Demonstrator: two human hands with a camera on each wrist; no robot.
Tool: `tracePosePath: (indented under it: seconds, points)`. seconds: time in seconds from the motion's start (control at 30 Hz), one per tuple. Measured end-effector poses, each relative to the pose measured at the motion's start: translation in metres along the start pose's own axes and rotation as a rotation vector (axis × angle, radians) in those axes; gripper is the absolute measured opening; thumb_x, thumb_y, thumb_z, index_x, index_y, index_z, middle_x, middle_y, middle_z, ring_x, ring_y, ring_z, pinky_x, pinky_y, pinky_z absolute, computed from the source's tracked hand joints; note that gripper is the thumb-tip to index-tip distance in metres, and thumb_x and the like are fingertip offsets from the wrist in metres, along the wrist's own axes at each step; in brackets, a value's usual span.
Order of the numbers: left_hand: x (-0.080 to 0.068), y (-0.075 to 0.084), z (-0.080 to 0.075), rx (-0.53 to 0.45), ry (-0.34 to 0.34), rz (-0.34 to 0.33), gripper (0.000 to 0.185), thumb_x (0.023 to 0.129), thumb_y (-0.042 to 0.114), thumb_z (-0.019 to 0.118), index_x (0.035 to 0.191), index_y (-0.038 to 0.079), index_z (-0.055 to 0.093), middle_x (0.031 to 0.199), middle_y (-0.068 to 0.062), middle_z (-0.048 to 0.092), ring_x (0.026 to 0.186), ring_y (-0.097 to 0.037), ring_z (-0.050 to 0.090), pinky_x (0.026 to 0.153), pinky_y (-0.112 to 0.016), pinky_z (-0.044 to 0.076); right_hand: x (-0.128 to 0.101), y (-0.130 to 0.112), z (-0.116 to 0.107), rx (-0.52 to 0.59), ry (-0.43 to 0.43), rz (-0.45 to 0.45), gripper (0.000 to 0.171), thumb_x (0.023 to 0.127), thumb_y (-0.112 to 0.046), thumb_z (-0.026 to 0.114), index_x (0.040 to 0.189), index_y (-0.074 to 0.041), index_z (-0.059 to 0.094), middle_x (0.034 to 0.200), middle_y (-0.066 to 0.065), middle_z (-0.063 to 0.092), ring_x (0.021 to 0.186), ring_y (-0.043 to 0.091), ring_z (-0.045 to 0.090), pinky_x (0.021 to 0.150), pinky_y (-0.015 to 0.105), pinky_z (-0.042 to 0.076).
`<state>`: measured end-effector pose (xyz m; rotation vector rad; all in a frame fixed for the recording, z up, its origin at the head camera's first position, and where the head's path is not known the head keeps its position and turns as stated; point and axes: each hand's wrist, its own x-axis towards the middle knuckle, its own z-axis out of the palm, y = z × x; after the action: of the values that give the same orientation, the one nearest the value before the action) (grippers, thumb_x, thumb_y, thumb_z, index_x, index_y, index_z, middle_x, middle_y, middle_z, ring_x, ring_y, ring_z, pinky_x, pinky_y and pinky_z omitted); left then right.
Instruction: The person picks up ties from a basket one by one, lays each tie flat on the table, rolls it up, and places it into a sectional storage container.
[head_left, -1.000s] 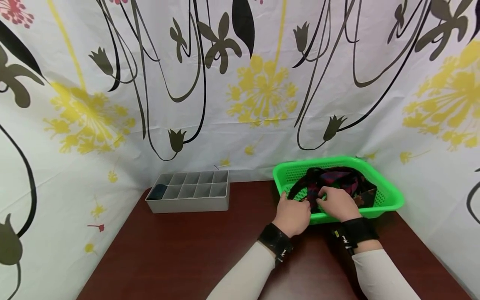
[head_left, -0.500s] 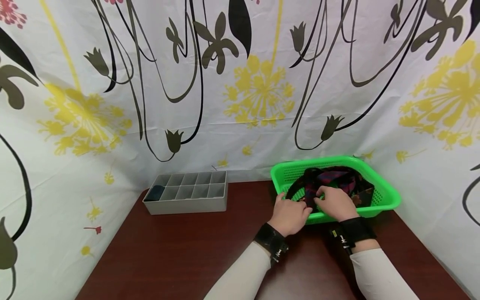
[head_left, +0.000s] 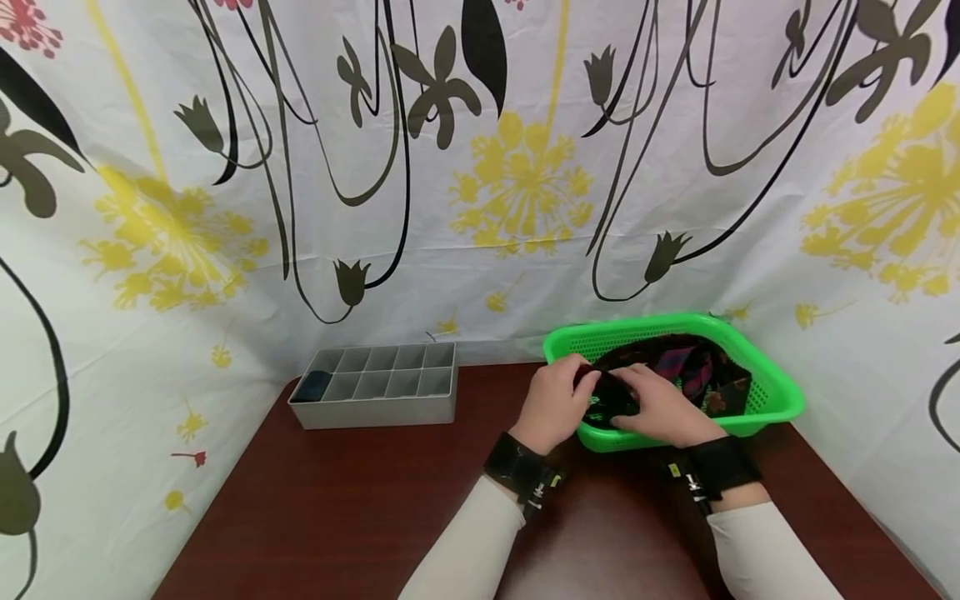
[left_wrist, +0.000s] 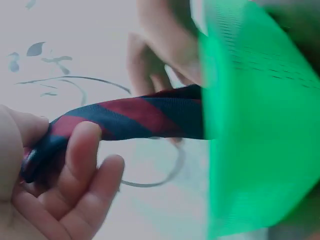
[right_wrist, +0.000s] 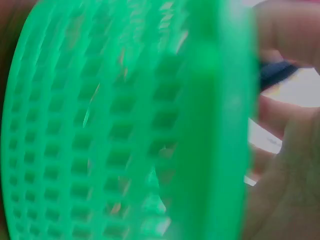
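A necktie with navy and dark red diagonal stripes (left_wrist: pixel 132 117) stretches between both hands over the near left part of a green plastic basket (head_left: pixel 780 402). My left hand (head_left: pixel 551 406) grips one folded end between thumb and fingers, as the left wrist view shows. My right hand (head_left: pixel 666 408) pinches the dark fabric a little further right; the basket wall hides much of this hand's work in the right wrist view. Behind the hands, more dark patterned ties (head_left: pixel 686 367) lie heaped in the basket.
At the back left of the brown table (head_left: pixel 360 508) stands a grey divided box (head_left: pixel 378 414). A dark blue rolled piece (head_left: pixel 312 385) sits in its front left compartment. A flowered white cloth (head_left: pixel 420 308) hangs right behind the table.
My left hand has risen from the basket's near rim and turned, lifting the tie. My right hand has shifted slightly left, its fingers spread further around the fabric.
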<state>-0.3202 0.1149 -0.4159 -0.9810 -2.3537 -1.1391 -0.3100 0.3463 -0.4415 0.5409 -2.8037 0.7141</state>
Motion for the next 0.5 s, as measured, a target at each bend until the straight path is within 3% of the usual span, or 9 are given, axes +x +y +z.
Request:
tracePosePath:
  seconds: [0.07,0.13,0.27,0.37,0.5]
  points:
    - [-0.001,0.008,-0.013,-0.028,0.048,0.040,0.022,0.113,0.029,0.054,0.111,0.013,0.068,0.092,0.001,0.066,0.070,-0.001,0.057,0.066,-0.012,0.046,0.002,-0.009,0.003,-0.002,0.035,-0.056,0.055,0.090,-0.024,0.085,0.138,-0.007,0.066,0.125,0.013,0.065,0.102,0.027,0.066,0.084,0.049,0.057]
    - [-0.002,0.015,-0.026,-0.057,0.094,0.080,0.022,0.113,0.028,0.054,0.112,0.012,0.069,0.095,-0.001,0.068,0.069,0.000,0.061,0.067,-0.012,0.049,0.005,-0.016,0.008,-0.026,0.108,-0.096,0.042,0.090,-0.023,0.086,0.127,-0.009,0.072,0.114,0.010,0.069,0.098,0.028,0.067,0.084,0.049,0.056]
    - [-0.003,0.015,-0.054,-0.063,0.221,0.102,0.019,0.111,0.022,0.056,0.111,0.009,0.070,0.092,-0.004,0.071,0.069,-0.005,0.068,0.070,-0.017,0.053,0.007,-0.020,0.013,-0.064,0.227,-0.065,0.015,0.091,-0.011,0.082,0.102,-0.015,0.073,0.085,0.002,0.067,0.086,0.027,0.063,0.075,0.044,0.045]
    - [-0.006,-0.001,-0.081,-0.099,0.339,0.025,0.019,0.110,0.019,0.058,0.109,0.006,0.072,0.083,-0.008,0.072,0.066,-0.014,0.073,0.069,-0.024,0.055,0.004,-0.017,0.013,-0.061,0.248,0.007,0.014,0.092,-0.008,0.079,0.099,-0.016,0.069,0.075,0.000,0.062,0.071,0.021,0.055,0.067,0.038,0.036]
    - [-0.017,-0.034,-0.116,-0.242,0.471,-0.148,0.023,0.111,0.019,0.055,0.109,0.002,0.071,0.079,-0.015,0.069,0.062,-0.020,0.072,0.065,-0.037,0.059,-0.001,-0.014,0.008,-0.036,0.257,0.055,0.014,0.094,-0.009,0.076,0.103,-0.015,0.068,0.071,0.000,0.060,0.056,0.015,0.042,0.059,0.033,0.031]
